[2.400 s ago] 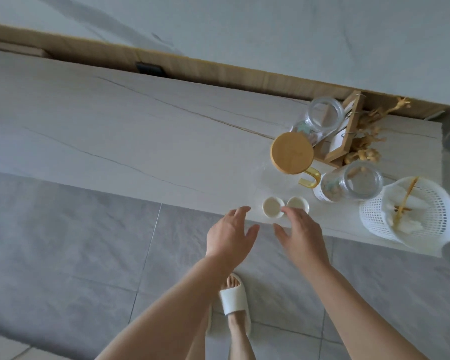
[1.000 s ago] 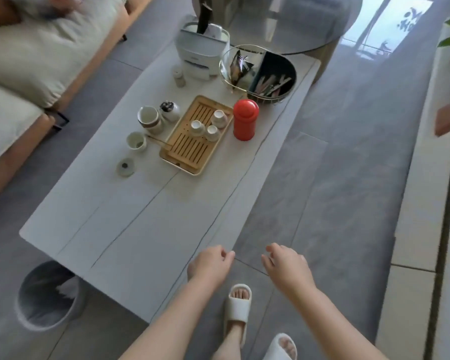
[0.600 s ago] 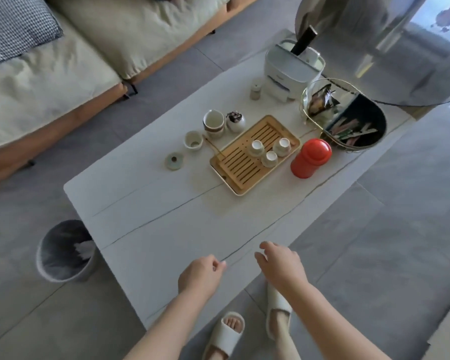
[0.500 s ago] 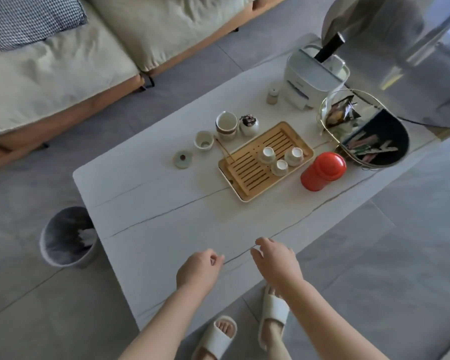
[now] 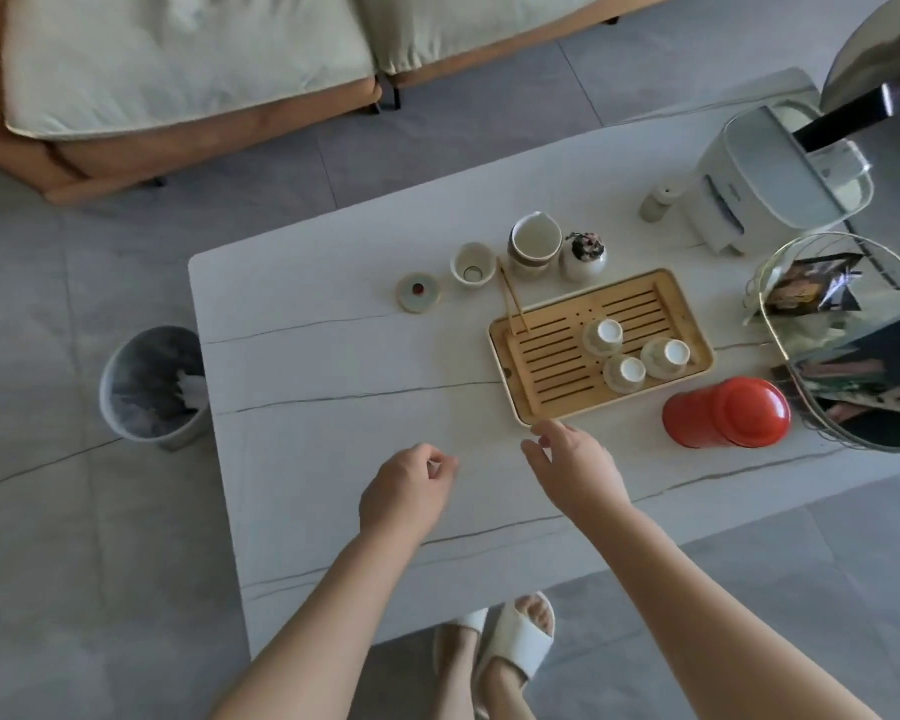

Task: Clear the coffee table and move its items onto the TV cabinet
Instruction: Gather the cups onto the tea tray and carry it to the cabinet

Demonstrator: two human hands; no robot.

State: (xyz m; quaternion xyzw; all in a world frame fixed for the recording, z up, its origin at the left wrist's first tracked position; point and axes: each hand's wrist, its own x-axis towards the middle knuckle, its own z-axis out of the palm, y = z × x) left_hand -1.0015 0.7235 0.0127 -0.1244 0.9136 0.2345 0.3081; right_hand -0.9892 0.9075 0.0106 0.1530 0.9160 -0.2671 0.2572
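Slatted bamboo tea tray (image 5: 557, 356) carrying three white cups; left hand (image 5: 406, 493) and right hand (image 5: 575, 470) hovering near its front corner, loosely curled, gripping nothing.

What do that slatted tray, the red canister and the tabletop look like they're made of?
Slatted tray: likely bamboo or pale wood, matte, with a honey tone and cut slots. Red canister: glossy, with a sheen on its lid; lacquered metal or plastic, can't tell. Coffee table: stone-look slab, matte white with thin dark veins.
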